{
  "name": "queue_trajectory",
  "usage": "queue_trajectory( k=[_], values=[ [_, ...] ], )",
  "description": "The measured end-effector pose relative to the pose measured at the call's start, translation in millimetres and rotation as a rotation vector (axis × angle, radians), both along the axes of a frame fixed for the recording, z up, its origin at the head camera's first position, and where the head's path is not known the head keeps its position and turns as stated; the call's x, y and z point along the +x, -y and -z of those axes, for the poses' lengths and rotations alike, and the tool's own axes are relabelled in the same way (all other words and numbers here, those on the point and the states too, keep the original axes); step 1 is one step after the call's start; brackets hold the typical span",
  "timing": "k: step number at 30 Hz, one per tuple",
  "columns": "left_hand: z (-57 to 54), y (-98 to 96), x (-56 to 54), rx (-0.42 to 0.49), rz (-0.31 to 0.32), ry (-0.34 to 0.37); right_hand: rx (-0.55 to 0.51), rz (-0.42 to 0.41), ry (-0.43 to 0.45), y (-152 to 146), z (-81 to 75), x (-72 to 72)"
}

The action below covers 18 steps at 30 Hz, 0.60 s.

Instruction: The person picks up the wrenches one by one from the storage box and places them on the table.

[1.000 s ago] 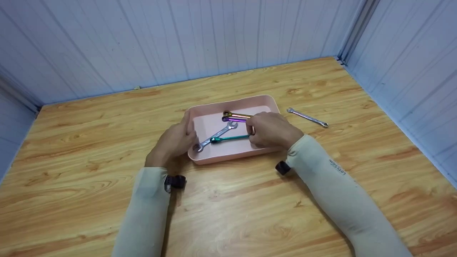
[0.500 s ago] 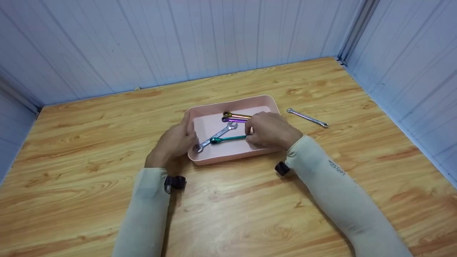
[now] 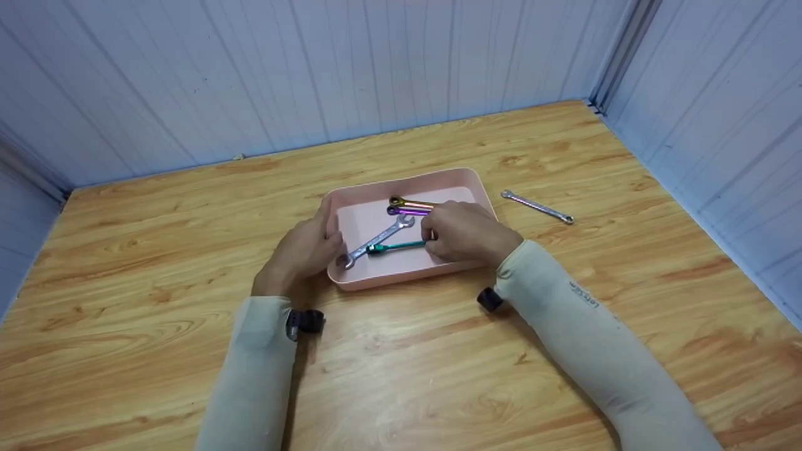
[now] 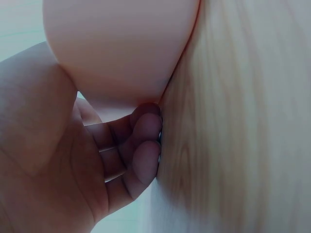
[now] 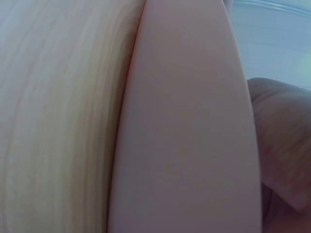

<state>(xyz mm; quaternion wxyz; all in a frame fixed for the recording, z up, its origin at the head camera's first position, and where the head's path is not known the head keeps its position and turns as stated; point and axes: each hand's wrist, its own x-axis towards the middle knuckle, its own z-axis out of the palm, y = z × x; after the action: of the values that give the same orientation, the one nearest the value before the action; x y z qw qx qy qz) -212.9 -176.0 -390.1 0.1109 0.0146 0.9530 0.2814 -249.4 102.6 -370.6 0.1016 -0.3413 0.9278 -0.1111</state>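
Observation:
A pink tray (image 3: 407, 275) sits on the table, its near wall filling much of the right wrist view. My left hand (image 3: 306, 247) holds the tray's left end, the thumb side at the rim; in the left wrist view the fingers (image 4: 146, 162) curl against its outside near the tabletop. Inside the tray, my right hand (image 3: 467, 232) pinches a green wrench (image 3: 401, 245), covering its right end. The green wrench's left end overlaps a silver wrench (image 3: 379, 240) lying diagonally. A gold wrench (image 3: 413, 203) and a purple wrench (image 3: 408, 212) lie side by side behind, partly hidden by the right hand.
Another silver wrench (image 3: 537, 207) lies on the wooden table (image 3: 401, 376) to the right of the tray. White panelled walls (image 3: 376, 69) stand along the back and sides of the table.
My right hand has shifted slightly left, and the green wrench's left end has turned a little. My left hand keeps its hold on the tray. The head view has shifted slightly.

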Motion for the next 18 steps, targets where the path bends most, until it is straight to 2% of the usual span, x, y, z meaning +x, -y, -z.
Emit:
queue_trajectory(
  k=[5,11,18],
  values=[
    [-0.2,0.8,2.0,0.013,-0.012,0.016,0.002,-0.007,0.024,0.9,-0.2,-0.4],
    [-0.3,0.3,3.1,0.021,-0.055,0.039,-0.01,-0.034,0.024,0.3,-0.9,-1.6],
    [-0.7,-0.2,5.0,0.022,-0.047,0.036,0.0,-0.016,0.035,-1.1,-4.4,0.2]
  ],
)
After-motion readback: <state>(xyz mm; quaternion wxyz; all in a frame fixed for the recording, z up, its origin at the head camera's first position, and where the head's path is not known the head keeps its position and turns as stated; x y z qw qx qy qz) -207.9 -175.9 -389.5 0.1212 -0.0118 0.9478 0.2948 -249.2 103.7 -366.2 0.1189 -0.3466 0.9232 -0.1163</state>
